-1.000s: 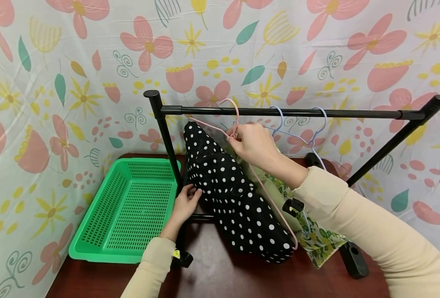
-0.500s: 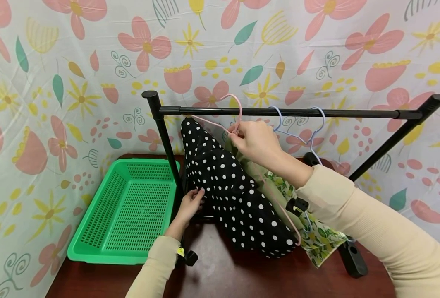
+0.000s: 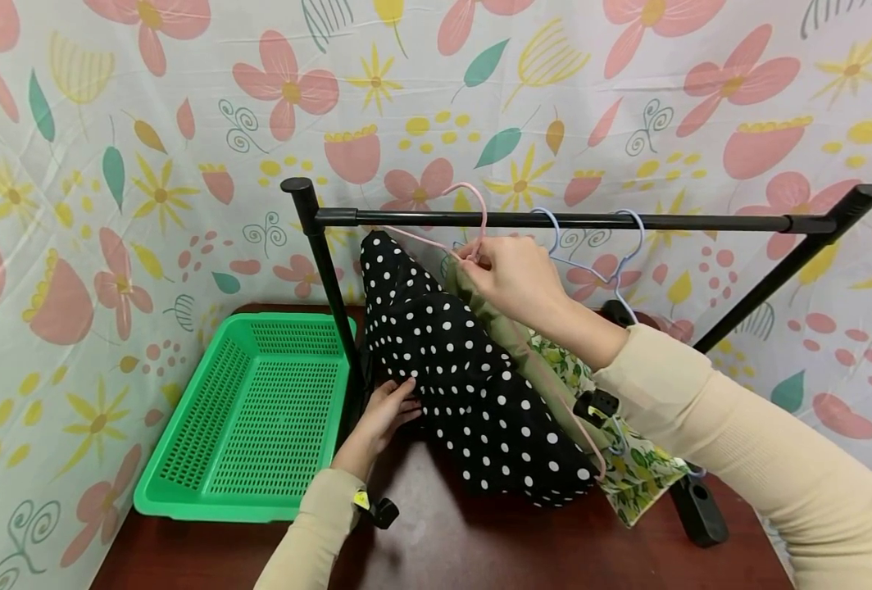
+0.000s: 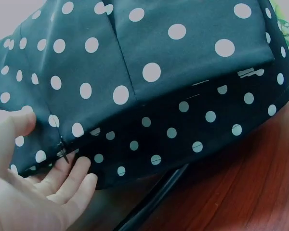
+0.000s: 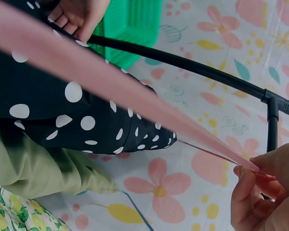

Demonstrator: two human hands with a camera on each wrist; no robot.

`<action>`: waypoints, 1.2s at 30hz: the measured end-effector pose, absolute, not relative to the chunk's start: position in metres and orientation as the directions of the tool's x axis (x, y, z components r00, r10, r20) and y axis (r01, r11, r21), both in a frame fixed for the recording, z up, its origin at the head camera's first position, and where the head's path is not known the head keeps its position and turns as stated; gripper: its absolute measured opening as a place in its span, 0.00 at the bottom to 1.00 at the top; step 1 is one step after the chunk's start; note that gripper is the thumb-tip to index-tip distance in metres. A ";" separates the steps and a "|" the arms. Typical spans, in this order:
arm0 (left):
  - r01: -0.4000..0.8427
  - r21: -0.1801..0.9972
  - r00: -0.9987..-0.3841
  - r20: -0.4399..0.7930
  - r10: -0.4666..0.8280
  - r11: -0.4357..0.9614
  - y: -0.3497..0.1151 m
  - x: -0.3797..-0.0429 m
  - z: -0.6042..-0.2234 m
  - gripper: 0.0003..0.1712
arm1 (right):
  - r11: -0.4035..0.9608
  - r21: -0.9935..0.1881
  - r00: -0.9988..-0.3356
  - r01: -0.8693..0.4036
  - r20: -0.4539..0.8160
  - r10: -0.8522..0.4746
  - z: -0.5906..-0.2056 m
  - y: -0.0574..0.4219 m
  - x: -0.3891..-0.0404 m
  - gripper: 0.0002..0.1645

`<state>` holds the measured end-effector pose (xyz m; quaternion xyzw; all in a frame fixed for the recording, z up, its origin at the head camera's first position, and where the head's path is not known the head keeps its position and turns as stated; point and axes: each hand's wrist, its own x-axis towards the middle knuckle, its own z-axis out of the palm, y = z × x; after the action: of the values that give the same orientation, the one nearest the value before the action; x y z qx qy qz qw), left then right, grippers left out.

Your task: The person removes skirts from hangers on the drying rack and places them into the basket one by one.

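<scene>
Between the hands, a polka-dot garment (image 3: 454, 352) slants on a pink hanger (image 5: 111, 89)

Nearest, the left hand (image 3: 386, 415) loosely pinches the garment's edge, thumb outside and fingers curled beneath. Up and to its right, the right hand (image 3: 520, 274) grips the hanger's neck between thumb and curled fingers (the hook crosses the black rack bar (image 3: 701, 224); whether it rests there cannot be told). Below the right hand show an olive garment (image 3: 506, 332) and a leaf-print garment (image 3: 638, 479); to its right are lavender hangers (image 3: 616, 279). Left of the left hand, a green basket (image 3: 215, 508) sits on the table (image 3: 436, 549). Beyond both hands spreads a floral curtain (image 3: 185, 197).
</scene>
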<state>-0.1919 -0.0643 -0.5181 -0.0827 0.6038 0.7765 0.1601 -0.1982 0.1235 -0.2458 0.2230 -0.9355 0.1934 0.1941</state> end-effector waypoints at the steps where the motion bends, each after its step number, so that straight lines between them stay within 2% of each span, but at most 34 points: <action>1: -0.347 0.913 -0.936 -0.322 0.142 -0.216 -0.065 -0.191 -0.517 0.26 | 0.827 -0.276 -0.826 -0.489 0.451 -0.338 -0.246 0.124 -0.198 0.11; 8: -0.328 0.923 -0.944 -0.317 0.089 -0.199 -0.071 -0.186 -0.509 0.23 | 0.839 -0.282 -0.837 -0.466 0.448 -0.315 -0.249 0.130 -0.199 0.10; 23: -0.230 0.933 -0.972 -0.234 0.018 -0.277 -0.087 -0.177 -0.477 0.14 | 0.843 -0.284 -0.841 -0.457 0.447 -0.305 -0.252 0.139 -0.202 0.11; 36: -0.138 0.955 -0.990 -0.141 0.009 -0.263 -0.095 -0.170 -0.440 0.18 | 0.856 -0.256 -0.832 -0.450 0.468 -0.298 -0.257 0.143 -0.205 0.12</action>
<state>-0.1697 -0.0955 -0.4395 -0.0534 0.6054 0.7928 0.0464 -0.2054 0.1435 -0.2571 0.1989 -0.9399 0.1808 0.2105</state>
